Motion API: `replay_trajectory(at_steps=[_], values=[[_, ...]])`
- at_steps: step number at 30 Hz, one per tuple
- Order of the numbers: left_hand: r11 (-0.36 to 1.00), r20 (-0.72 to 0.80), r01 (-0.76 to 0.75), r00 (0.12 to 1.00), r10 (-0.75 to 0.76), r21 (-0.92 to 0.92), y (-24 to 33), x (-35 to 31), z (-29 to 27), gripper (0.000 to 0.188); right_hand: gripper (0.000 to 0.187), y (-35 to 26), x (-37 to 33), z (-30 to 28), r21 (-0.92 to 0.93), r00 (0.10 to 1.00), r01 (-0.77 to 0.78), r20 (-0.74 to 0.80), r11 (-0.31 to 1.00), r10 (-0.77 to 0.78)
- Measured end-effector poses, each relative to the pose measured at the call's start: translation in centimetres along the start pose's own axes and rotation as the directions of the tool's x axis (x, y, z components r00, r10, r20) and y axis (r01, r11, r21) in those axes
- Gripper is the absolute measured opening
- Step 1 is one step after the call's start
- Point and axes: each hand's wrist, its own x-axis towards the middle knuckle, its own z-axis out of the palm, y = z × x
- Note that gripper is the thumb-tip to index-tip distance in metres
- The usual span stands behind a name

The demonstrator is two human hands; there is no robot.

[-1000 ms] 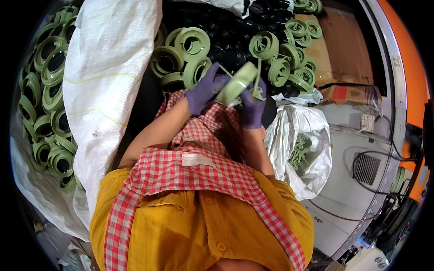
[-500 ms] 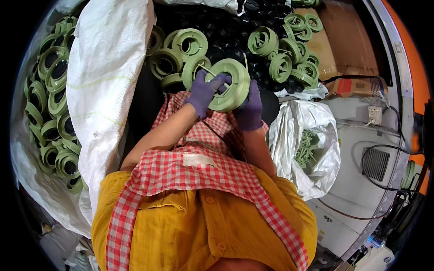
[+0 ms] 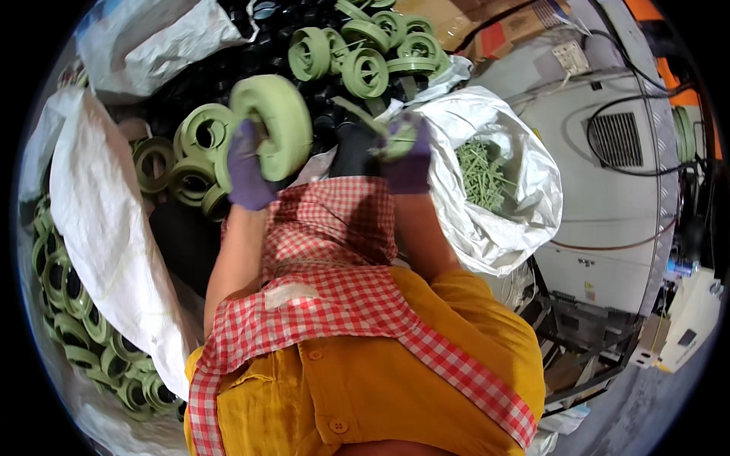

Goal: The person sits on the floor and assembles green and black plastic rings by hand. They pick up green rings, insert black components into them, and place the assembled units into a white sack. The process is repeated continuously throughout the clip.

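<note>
In my left hand (image 3: 249, 169), gloved in purple, is a thick light-green plastic ring (image 3: 287, 125), raised on edge and slightly blurred; part of another green ring shows just behind my fingers. My right hand (image 3: 411, 166), also in a purple glove, is closed round a light-green plastic sprue (image 3: 397, 140). One thin arm of the sprue sticks out toward the upper left; motion smears the rest. Both hands are apart above my red-checked apron (image 3: 327, 220). Close to my left hand, several green rings (image 3: 192, 181) lie on black round parts (image 3: 323, 120).
Right of my right hand stands a white plastic bag (image 3: 525, 216) holding green sprue scraps (image 3: 483, 176). More green rings (image 3: 365, 74) lie at the far side beside cardboard (image 3: 502, 34). At left, a white woven sack (image 3: 103, 205) borders piled rings (image 3: 72, 292). A grey cabinet (image 3: 608, 220) stands at right.
My hands, together on the ring before, have separated. The left carries the ring leftward; the right now holds a sprue near the white bag. The whole view has swung to the right.
</note>
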Motion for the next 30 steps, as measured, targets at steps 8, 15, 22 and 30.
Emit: replay_trajectory(at_steps=[8, 15, 22, 30], values=[[0.753, -0.211, -0.280, 0.850, 0.483, 0.596, 3.9, 2.8, -5.8, 0.040, 0.098, 3.6, 0.7, -24.5, -0.973, 0.932, -0.222, -0.191, 0.068, 0.309], [0.003, 0.056, -0.071, 0.804, 0.592, 0.997, 1.6, 3.4, -11.3, 0.061, 0.043, -1.5, 5.5, -18.5, -0.946, 0.927, -0.227, -0.138, 0.232, 0.348], [-0.192, 0.218, -0.125, 0.761, 0.611, 0.973, 1.7, -1.0, -6.9, 0.062, 0.081, 7.5, 11.7, 1.7, -0.788, 0.868, 0.356, 0.478, 0.502, 0.133], [0.469, 0.025, -0.104, 0.985, 0.172, 0.877, 0.8, -3.5, -4.0, 0.046, 0.089, 9.5, 13.4, 4.1, -0.833, 0.875, 0.273, 0.423, 0.481, 0.237]])
